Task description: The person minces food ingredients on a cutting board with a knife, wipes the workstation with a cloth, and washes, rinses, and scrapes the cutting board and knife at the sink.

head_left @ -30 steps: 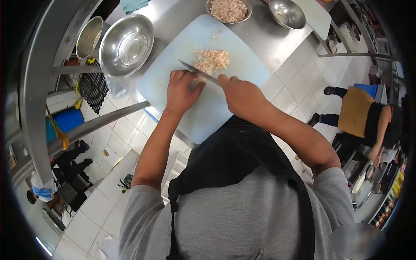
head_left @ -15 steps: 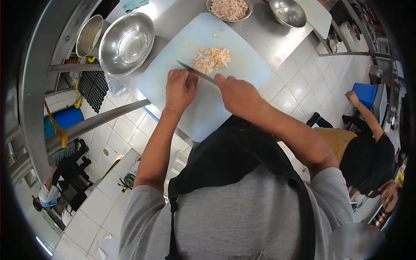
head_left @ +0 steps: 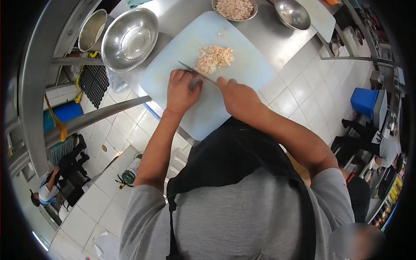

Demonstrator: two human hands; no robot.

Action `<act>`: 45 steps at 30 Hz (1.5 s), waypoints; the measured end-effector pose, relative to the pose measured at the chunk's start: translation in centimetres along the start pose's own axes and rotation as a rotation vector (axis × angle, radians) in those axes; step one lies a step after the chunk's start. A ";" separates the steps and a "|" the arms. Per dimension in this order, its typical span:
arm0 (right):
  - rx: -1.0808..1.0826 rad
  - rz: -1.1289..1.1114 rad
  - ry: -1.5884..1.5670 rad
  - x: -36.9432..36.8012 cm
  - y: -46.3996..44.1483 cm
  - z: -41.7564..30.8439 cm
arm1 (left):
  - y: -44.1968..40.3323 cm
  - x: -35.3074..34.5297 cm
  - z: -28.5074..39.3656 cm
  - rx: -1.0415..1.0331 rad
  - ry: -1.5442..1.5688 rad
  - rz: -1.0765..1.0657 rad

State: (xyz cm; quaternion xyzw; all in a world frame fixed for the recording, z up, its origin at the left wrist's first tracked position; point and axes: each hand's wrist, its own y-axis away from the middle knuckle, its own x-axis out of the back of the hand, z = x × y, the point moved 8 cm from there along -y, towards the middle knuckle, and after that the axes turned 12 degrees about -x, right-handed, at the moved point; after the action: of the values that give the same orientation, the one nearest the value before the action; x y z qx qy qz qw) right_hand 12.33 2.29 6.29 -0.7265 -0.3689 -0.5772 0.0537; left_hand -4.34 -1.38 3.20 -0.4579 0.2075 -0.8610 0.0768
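My right hand [head_left: 240,99] is closed round the handle of a kitchen knife [head_left: 190,68]. Its blade points up and left across a pale cutting board [head_left: 167,60], just in front of my left fingers. My left hand [head_left: 183,92] is curled on the board, its fingertips on a small pinkish piece of food [head_left: 199,79] beside the blade, mostly covered by the fingers. Just beyond the knife lies a heap of finely chopped pale pink-orange food [head_left: 215,58]; its kind is unclear.
A perforated metal colander [head_left: 132,41] stands left of the board. Behind it are a bowl of chopped food [head_left: 234,8] and a smaller metal bowl [head_left: 292,14]. A metal rail [head_left: 108,116] runs at left. People stand at both sides, one in grey [head_left: 388,149] at right.
The view has shifted slightly. My hands and the knife keep nearly the same position over the board. At right, the person in black has moved mostly behind my arm, and another in grey shows.
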 end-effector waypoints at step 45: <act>0.013 0.080 0.325 6.8 -8.7 10.3 | 0.1 -4.4 3.6 0.675 -0.217 0.231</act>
State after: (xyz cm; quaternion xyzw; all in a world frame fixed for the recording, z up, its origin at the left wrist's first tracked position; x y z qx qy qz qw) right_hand 15.76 16.95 5.91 -0.6373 -0.3299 -0.6822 0.1403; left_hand 1.15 -1.10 1.60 -0.4688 -0.0470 -0.8131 0.3418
